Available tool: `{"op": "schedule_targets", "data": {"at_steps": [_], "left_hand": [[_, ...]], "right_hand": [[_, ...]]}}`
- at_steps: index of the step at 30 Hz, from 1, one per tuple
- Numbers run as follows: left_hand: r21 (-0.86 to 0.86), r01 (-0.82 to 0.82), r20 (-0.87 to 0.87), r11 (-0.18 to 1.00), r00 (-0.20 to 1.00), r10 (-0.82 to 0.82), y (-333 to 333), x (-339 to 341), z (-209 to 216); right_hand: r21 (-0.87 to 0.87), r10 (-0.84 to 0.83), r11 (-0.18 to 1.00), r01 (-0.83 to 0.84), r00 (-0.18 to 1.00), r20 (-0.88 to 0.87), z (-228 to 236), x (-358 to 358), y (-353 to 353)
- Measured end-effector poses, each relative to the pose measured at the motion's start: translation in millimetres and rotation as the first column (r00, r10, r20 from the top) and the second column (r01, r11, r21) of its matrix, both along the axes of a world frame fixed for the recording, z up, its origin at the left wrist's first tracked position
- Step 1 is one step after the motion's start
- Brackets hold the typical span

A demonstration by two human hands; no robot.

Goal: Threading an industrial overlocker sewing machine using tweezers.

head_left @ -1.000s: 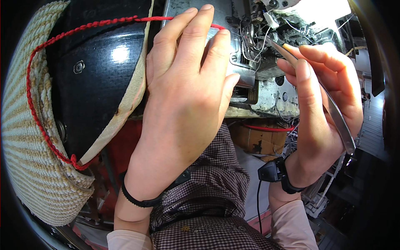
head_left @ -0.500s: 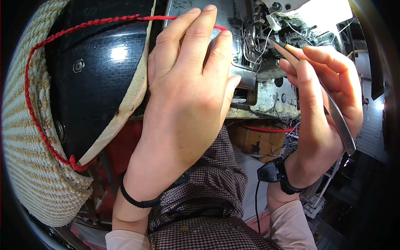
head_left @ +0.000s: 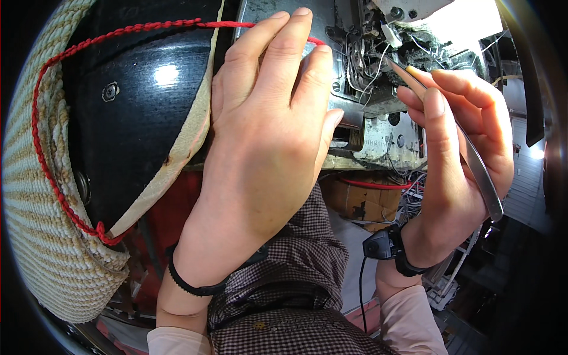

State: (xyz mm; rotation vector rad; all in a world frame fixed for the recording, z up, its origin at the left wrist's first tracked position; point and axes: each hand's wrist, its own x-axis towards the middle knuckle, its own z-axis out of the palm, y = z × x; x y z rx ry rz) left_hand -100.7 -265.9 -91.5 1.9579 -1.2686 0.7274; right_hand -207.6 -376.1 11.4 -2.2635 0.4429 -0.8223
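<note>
My left hand [head_left: 266, 130] lies flat with its fingers stretched over a metal plate [head_left: 251, 10] of the machine. A red twisted cord [head_left: 131, 34] runs under these fingers, and a short piece of it shows between the fingertips. Between the thumb and fingers of my right hand [head_left: 455, 130] is a pair of metal tweezers [head_left: 480, 168]. Their tips point up and left, close to thin white threads [head_left: 379, 65] at the open thread-and-lever mechanism [head_left: 355, 56]. Whether the tips grip a thread is too small to tell.
At the left, the cord loops over a curved black cover [head_left: 142, 112] and a cream striped knit fabric [head_left: 35, 195]. Below the machine stands a brown cardboard box [head_left: 370, 201] beside tangled threads [head_left: 414, 198]. A black device [head_left: 381, 244] with a cable is strapped to my right wrist.
The view has shifted slightly. Both hands keep nearly the same pose, with the tweezers still by the threads.
</note>
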Motion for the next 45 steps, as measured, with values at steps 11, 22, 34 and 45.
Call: {"op": "schedule_targets", "data": {"at_steps": [11,22,34,45], "left_hand": [[0.153,0.001,-0.365,0.988,0.93,0.055,-0.3,-16.2,40.5],[0.115,0.017,-0.355,0.993,0.934,0.025,2.1,-18.6,37.2],[-0.169,0.04,-0.579,0.985,0.804,-0.132,-1.2,-22.5,14.4],[0.141,0.13,-0.449,0.982,0.892,-0.053,2.2,-14.9,37.3]], "right_hand": [[-0.002,-0.051,0.999,0.051,0.998,-0.045,1.5,1.3,1.8],[-0.016,-0.07,0.997,0.07,0.998,0.004,-3.9,-1.8,1.4],[-0.192,0.025,0.98,-0.046,0.994,-0.108,25.9,-30.0,-4.9],[-0.194,0.161,0.953,-0.232,0.933,-0.323,34.9,-6.8,-1.1]]}}
